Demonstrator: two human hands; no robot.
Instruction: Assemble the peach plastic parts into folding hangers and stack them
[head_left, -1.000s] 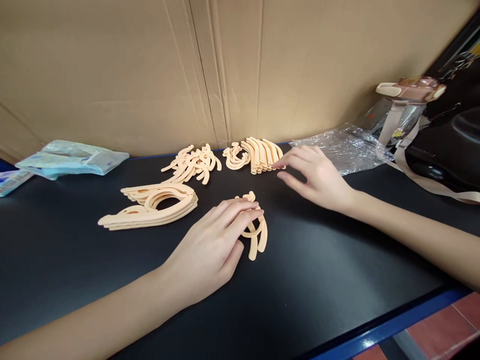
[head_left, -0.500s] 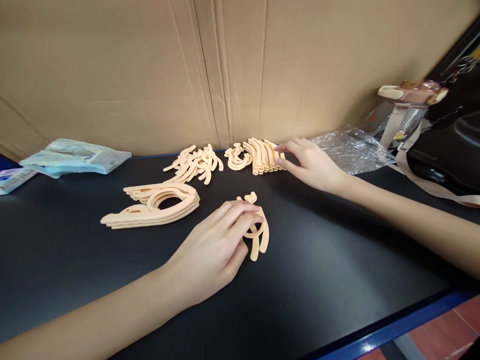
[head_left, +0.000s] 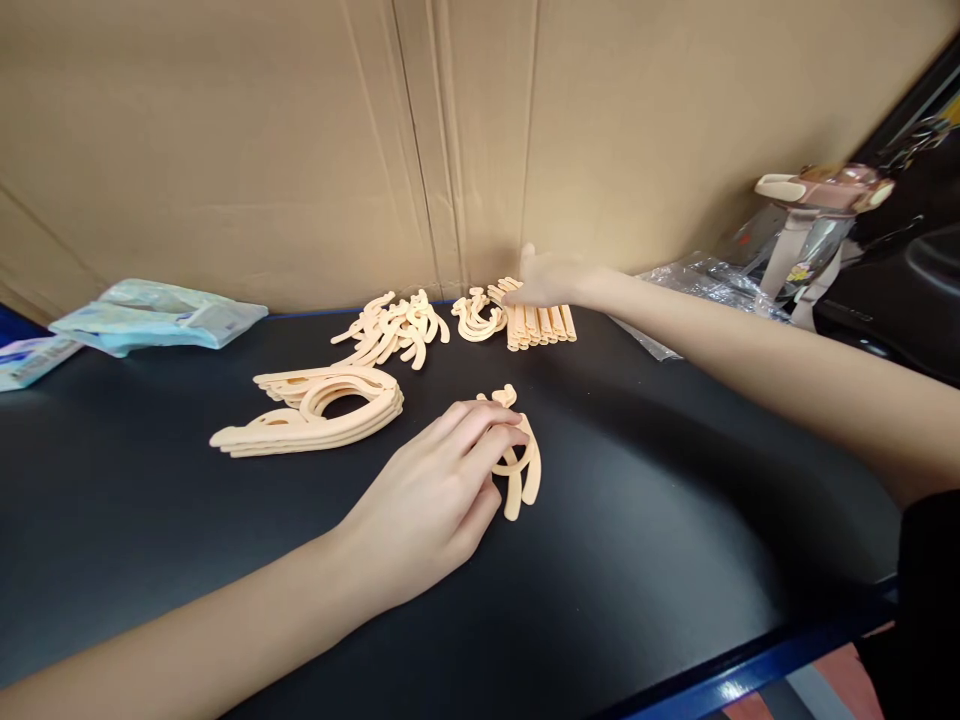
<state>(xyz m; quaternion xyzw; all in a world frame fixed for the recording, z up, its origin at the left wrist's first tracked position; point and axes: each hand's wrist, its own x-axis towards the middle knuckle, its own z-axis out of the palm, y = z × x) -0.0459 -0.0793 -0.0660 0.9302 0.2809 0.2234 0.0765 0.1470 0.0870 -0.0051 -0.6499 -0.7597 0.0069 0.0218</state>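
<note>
Beneath the curled fingers of my left hand (head_left: 442, 480) lies a beige plastic folding hanger (head_left: 531, 470), with a hook, a round middle and two curved arms. The fingers hold it against the black table and hide part of it. My right hand (head_left: 551, 278) reaches to the back, over the far end of a row of beige hanger arms (head_left: 541, 328). Its visible fingertips are spread apart, one low against the row and one raised; the other fingers are hidden. Left of that row lies a small group of beige hooks (head_left: 480, 322).
A loose heap of beige pieces (head_left: 397, 325) lies at the back, behind a neat stack of hanger parts (head_left: 330, 432). Light-blue packets (head_left: 157, 315) lie far left. A cardboard wall (head_left: 300, 150) closes the back. At right are clear plastic wrap (head_left: 690, 285) and a strapped bottle (head_left: 825, 190).
My right hand has moved left and back from the right end of the row of arms to its far side, and turned. My left hand stays on the hanger.
</note>
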